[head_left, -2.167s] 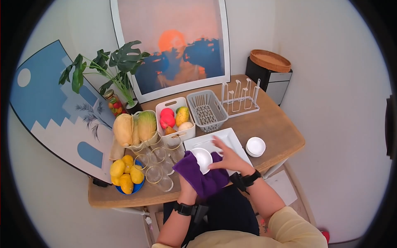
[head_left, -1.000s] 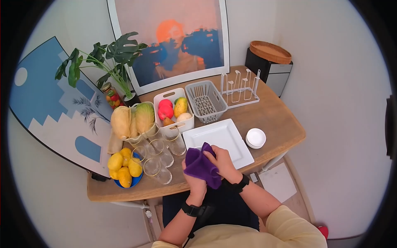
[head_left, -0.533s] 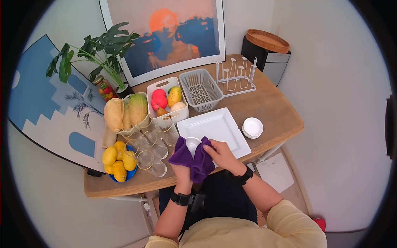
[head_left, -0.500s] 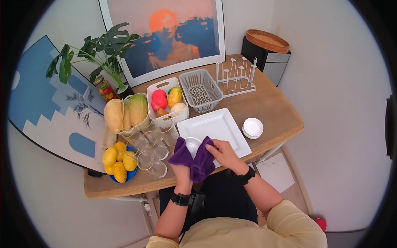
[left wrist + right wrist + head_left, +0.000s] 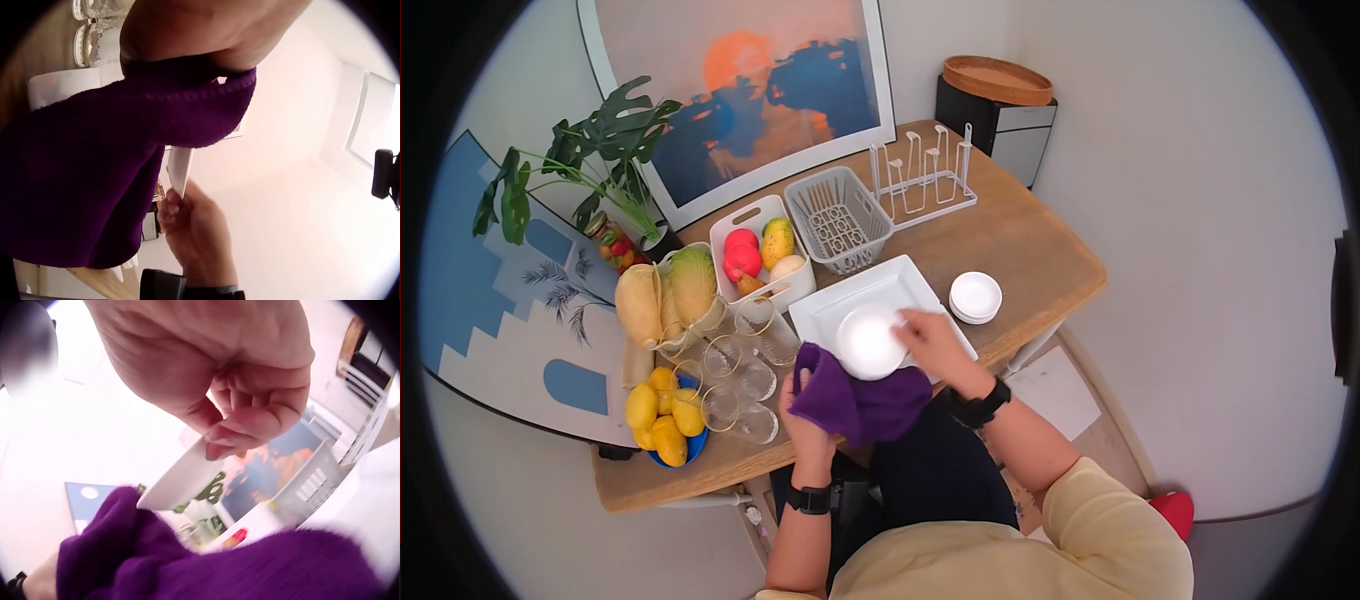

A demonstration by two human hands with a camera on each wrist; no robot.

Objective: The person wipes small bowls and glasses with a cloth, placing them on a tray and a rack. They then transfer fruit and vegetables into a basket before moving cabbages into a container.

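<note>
Between my hands, over the front of the square white plate (image 5: 815, 318), a small white bowl (image 5: 870, 345) is held tilted. My right hand (image 5: 943, 350) pinches its rim, thumb on one side and fingertips on the other in the right wrist view (image 5: 215, 434). A purple cloth (image 5: 860, 405) hangs from my left hand (image 5: 808, 430), which grips it at the left. The bowl's lower edge meets the cloth in the right wrist view. In the left wrist view the cloth (image 5: 94, 181) covers much of the bowl. A stack of white bowls (image 5: 976, 297) stands right of the plate.
Several gold-rimmed glasses (image 5: 740, 415) stand close left of my left hand, beside lemons (image 5: 668, 440) on a blue plate. Farther back are a white fruit bin (image 5: 795, 288), a grey basket (image 5: 840, 220) and a white cup rack (image 5: 935, 195). The table's front edge (image 5: 690, 490) is near.
Earlier my right hand held the cloth's edge, with the bowl wrapped in it. Now it pinches the bowl's rim, and the bowl shows uncovered above the cloth. The head view has shifted.
</note>
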